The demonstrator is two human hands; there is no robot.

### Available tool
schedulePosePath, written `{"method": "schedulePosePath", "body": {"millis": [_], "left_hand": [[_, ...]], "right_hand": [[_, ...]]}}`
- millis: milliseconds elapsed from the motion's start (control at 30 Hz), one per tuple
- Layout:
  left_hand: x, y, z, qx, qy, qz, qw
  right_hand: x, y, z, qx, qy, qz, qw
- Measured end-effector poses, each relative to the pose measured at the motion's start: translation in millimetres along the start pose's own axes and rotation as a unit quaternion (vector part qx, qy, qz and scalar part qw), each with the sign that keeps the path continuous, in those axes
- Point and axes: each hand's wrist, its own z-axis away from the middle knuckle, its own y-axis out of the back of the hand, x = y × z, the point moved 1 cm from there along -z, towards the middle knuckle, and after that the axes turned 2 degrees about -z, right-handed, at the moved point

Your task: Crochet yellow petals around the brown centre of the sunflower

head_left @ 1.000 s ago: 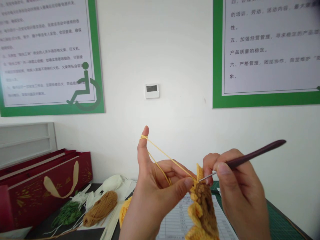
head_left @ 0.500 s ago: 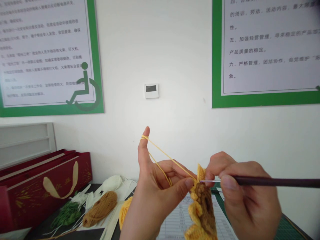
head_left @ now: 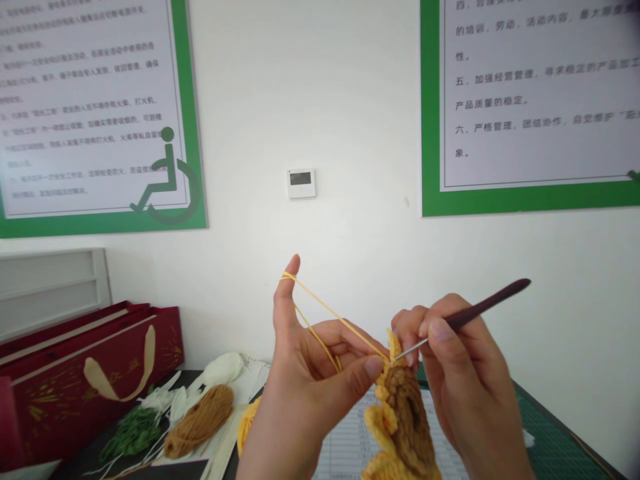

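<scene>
My left hand [head_left: 315,387] pinches the edge of a crocheted piece [head_left: 407,413] between thumb and fingers, its index finger raised with yellow yarn [head_left: 325,303] looped round it. The piece has a brown middle and ruffled yellow edges. The yarn runs taut from the finger down to the piece's top edge. In my right hand [head_left: 465,373] is a crochet hook [head_left: 487,305] with a dark red handle, tilted up to the right. The hook's metal tip meets the yellow edge by my left thumb; the exact stitch is too small to make out.
Dark red gift bags [head_left: 100,387] stand at the left. Beside them lie a brown yarn skein [head_left: 200,421], green yarn [head_left: 131,433] and white yarn [head_left: 224,368]. A yellow ball [head_left: 247,427] is partly behind my left wrist. Printed paper [head_left: 345,440] and a green mat [head_left: 560,440] lie below.
My right hand has shifted left and turned, swinging the hook's handle end upward from nearly level. My left hand has stayed almost still; the crocheted piece has tilted slightly.
</scene>
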Motion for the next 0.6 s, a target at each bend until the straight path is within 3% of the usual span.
{"method": "schedulePosePath", "body": {"millis": [200, 400, 600], "left_hand": [[-0.5, 0.3, -0.5, -0.011, 0.001, 0.018, 1.000], [-0.5, 1.0, -0.3, 0.001, 0.000, 0.003, 1.000], [0.4, 0.7, 0.1, -0.005, -0.002, 0.019, 1.000]], "right_hand": [[-3.1, 0.4, 0.4, -0.004, 0.003, -0.001, 1.000], [4.4, -3.0, 0.4, 0.002, -0.086, -0.067, 0.994], [12.9, -11.8, 10.6, 0.016, -0.029, -0.049, 0.998]]}}
